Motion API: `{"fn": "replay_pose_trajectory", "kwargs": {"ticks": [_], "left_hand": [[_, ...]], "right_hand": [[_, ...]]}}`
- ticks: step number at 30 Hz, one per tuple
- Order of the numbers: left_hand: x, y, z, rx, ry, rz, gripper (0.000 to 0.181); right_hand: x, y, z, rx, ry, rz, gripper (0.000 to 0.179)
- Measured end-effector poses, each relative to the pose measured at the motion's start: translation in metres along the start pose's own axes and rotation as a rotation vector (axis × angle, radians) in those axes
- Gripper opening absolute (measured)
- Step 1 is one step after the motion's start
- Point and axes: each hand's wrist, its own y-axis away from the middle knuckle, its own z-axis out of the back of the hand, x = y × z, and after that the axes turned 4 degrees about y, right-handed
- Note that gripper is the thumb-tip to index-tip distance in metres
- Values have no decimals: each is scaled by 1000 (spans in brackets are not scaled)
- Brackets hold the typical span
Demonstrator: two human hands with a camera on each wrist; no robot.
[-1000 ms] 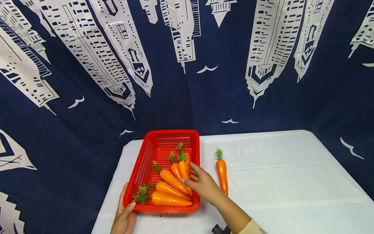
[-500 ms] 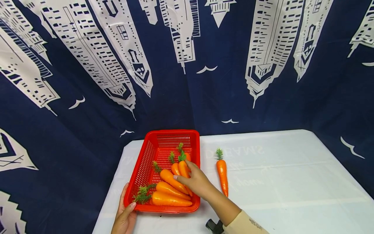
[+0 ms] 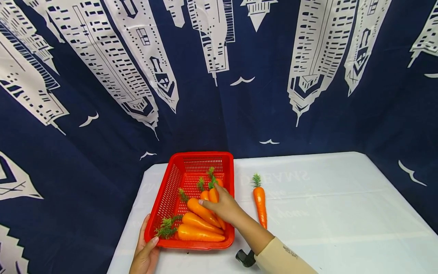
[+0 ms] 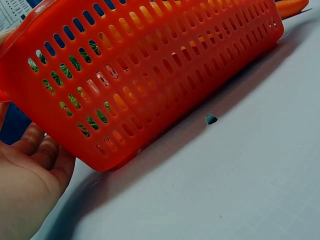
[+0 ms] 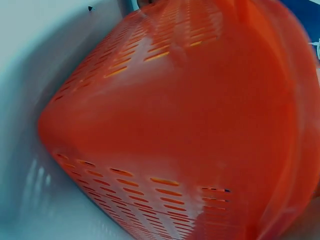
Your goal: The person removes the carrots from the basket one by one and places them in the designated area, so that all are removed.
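Note:
A red plastic basket [image 3: 234,167] stands on the table's left part, holding several orange carrots [image 3: 200,233] with green tops. My left hand [image 3: 146,255] grips its near left corner, thumb on the rim; in the left wrist view the fingers [image 4: 42,145] lie against the outer wall. Over the carrots on the basket's right side is my right hand [image 3: 224,205], thumb and index finger spread apart. Its other fingers are hidden, and whether it touches a carrot is unclear. In the right wrist view, the basket's outer wall [image 5: 175,110] fills most of the picture.
One more carrot [image 3: 260,205] lies on the white tablecloth [image 3: 335,213], right of the basket and beside my right forearm. A black device [image 3: 244,258] sits at my right wrist. Behind the table hangs a dark blue cloth [image 3: 256,114] with white buildings.
My right hand has slid left and slightly away from me across the carrots, its thumb and index finger now spread. The left hand, basket and carrots look unmoved.

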Motion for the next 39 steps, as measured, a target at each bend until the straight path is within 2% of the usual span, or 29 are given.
{"fn": "replay_pose_trajectory", "kwargs": {"ticks": [4,10,17,24,34,39], "left_hand": [[-1,0,1,27,3,-12,75],[-1,0,1,8,-18,-8,73],[-1,-2,1,-41,-35,30,76],[0,-1,3,-31,-36,33,77],[0,-2,3,-34,-37,29,76],[0,-1,3,-35,-39,28,76]], "right_hand": [[1,-6,-3,5,-15,-26,101],[1,-13,-6,17,-19,-35,104],[1,-22,-8,5,-15,-43,102],[1,-30,-12,6,-57,-51,99],[0,-32,-15,33,-21,-19,88],[-2,-31,-17,62,42,-1,78]]}}
